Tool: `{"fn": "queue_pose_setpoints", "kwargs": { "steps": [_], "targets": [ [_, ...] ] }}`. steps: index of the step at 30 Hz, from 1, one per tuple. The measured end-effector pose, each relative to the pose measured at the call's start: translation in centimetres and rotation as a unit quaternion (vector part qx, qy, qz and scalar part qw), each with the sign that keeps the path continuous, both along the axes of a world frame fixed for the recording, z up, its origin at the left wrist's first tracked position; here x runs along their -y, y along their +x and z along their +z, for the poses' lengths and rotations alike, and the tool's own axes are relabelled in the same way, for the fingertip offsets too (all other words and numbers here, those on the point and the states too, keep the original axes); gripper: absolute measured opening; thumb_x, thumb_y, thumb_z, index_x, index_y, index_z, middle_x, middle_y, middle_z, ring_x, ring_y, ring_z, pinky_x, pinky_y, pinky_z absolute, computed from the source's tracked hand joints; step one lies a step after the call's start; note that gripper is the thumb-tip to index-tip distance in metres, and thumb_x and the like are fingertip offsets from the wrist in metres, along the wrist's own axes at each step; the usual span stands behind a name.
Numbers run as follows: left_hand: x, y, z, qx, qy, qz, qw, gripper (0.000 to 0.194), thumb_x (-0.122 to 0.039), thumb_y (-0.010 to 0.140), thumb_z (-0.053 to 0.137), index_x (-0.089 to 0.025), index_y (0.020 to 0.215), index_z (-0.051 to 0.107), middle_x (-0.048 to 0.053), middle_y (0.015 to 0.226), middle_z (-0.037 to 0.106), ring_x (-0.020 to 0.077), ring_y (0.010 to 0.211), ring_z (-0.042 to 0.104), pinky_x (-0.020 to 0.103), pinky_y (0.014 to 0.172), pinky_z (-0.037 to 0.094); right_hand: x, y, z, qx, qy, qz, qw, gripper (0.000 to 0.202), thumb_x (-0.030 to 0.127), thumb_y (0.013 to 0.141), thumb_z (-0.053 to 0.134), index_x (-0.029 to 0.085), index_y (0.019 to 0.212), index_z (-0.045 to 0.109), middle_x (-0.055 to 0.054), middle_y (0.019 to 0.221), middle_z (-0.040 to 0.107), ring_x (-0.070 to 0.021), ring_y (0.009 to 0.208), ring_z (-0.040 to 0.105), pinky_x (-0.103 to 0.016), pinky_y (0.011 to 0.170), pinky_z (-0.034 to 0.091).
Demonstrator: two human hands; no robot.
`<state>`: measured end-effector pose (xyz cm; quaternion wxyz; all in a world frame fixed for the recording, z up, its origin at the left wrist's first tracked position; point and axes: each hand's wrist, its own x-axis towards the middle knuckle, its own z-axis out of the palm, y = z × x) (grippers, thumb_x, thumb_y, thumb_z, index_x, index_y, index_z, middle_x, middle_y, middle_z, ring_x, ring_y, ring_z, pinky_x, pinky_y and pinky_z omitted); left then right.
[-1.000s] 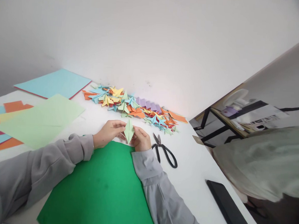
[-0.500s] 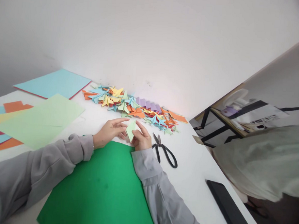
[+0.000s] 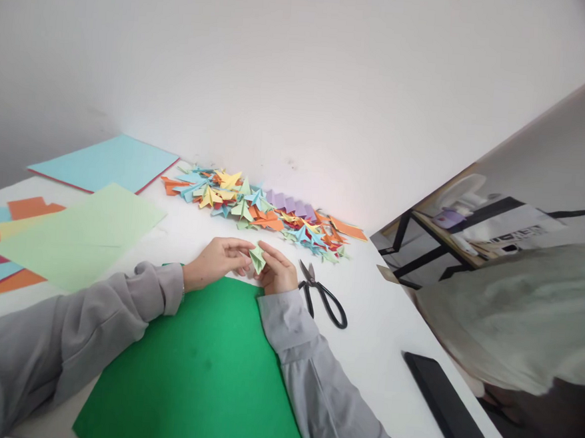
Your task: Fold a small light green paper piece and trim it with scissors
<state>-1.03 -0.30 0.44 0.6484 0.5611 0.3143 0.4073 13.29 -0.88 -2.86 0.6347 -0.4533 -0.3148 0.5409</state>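
Observation:
A small light green folded paper [image 3: 257, 259] is held between both hands, just beyond the far edge of a green sheet [image 3: 197, 366]. My left hand [image 3: 219, 262] pinches it from the left with its fingertips. From the right, my right hand [image 3: 275, 269] has its fingers closed on the same paper. Behind the hands lies a long heap of small folded paper shapes [image 3: 243, 202] in many colours. Black-handled scissors [image 3: 320, 289] rest with parted blades just right of my right hand.
Large light green [image 3: 86, 231] and coloured paper sheets lie at the left, with a blue sheet [image 3: 106, 162] behind. A black bar-shaped object [image 3: 447, 410] is at the right edge. Beyond it are a person's pale clothing [image 3: 526, 315] and a shelf.
The light green paper was a tall flat diamond and now looks shorter, with folds showing. The fingers of both hands have shifted slightly around it.

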Motion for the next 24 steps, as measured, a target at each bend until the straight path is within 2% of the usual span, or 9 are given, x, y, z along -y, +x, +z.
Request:
{"fn": "queue_pose_setpoints", "kwargs": {
  "steps": [4, 8, 11, 15, 18, 22, 24],
  "targets": [
    [0.0, 0.0, 0.0, -0.004, 0.001, 0.000, 1.000, 0.040, -0.019, 0.060, 0.064, -0.008, 0.097, 0.055, 0.002, 0.067, 0.060, 0.0116, 0.055, 0.058, 0.027, 0.056, 0.047, 0.2, -0.1, 0.3, 0.006, 0.005, -0.001, 1.000, 0.035, 0.025, 0.051, 0.065, 0.015, 0.085, 0.065, 0.006, 0.037, 0.050, -0.0087, 0.029, 0.043, -0.022, 0.030, 0.034],
    [0.0, 0.1, -0.1, 0.021, -0.003, 0.010, 1.000, 0.051, -0.016, 0.058, 0.065, -0.011, 0.107, 0.050, 0.004, 0.079, 0.059, 0.0117, 0.058, 0.058, 0.028, 0.056, 0.048, 0.5, -0.3, 0.8, 0.019, 0.034, -0.004, 0.999, 0.050, 0.023, 0.053, 0.064, 0.017, 0.103, 0.058, 0.009, 0.036, 0.048, -0.0092, 0.029, 0.043, -0.021, 0.030, 0.034],
    [-0.2, 0.1, -0.3, 0.028, -0.009, 0.015, 0.999, 0.047, -0.015, 0.059, 0.064, -0.010, 0.103, 0.052, 0.006, 0.082, 0.058, 0.0112, 0.060, 0.058, 0.027, 0.056, 0.048, 0.6, -0.4, 0.8, 0.013, 0.041, 0.004, 0.999, 0.056, 0.021, 0.053, 0.065, 0.019, 0.107, 0.053, 0.009, 0.039, 0.051, -0.0093, 0.029, 0.044, -0.021, 0.031, 0.034],
    [-0.3, 0.1, -0.4, 0.036, -0.006, 0.006, 0.999, 0.039, -0.015, 0.059, 0.064, -0.010, 0.097, 0.056, 0.004, 0.078, 0.060, 0.0102, 0.059, 0.057, 0.026, 0.056, 0.048, 0.7, -0.4, 0.9, 0.016, 0.036, 0.007, 0.999, 0.034, 0.020, 0.051, 0.065, 0.017, 0.085, 0.062, 0.007, 0.041, 0.054, -0.0082, 0.029, 0.043, -0.020, 0.030, 0.034],
    [-0.3, 0.0, -0.3, 0.034, -0.008, 0.006, 0.999, 0.032, -0.014, 0.060, 0.063, -0.008, 0.090, 0.058, 0.003, 0.066, 0.061, 0.0113, 0.057, 0.057, 0.026, 0.057, 0.048, 0.7, -0.3, 1.1, 0.012, 0.031, 0.024, 0.999, 0.018, 0.023, 0.051, 0.063, 0.014, 0.066, 0.065, 0.003, 0.041, 0.055, -0.0085, 0.031, 0.044, -0.021, 0.030, 0.035],
    [-0.4, 0.0, -0.1, 0.039, -0.040, 0.013, 0.998, 0.018, -0.020, 0.065, 0.059, -0.008, 0.079, 0.059, 0.003, 0.056, 0.060, 0.0120, 0.053, 0.058, 0.028, 0.058, 0.048, 0.9, -0.3, 1.2, 0.002, 0.027, 0.048, 0.998, 0.031, 0.042, 0.059, 0.057, 0.012, 0.060, 0.065, -0.001, 0.045, 0.056, -0.0101, 0.034, 0.046, -0.022, 0.030, 0.035],
    [-0.4, 0.0, -0.1, 0.032, -0.026, 0.020, 0.999, 0.020, -0.026, 0.066, 0.060, -0.008, 0.074, 0.059, 0.003, 0.056, 0.059, 0.0117, 0.052, 0.057, 0.028, 0.057, 0.048, 1.0, -0.4, 1.1, 0.037, 0.012, 0.035, 0.999, 0.032, 0.044, 0.060, 0.059, 0.013, 0.062, 0.065, 0.000, 0.043, 0.054, -0.0092, 0.033, 0.045, -0.022, 0.030, 0.035]
  ]
}}
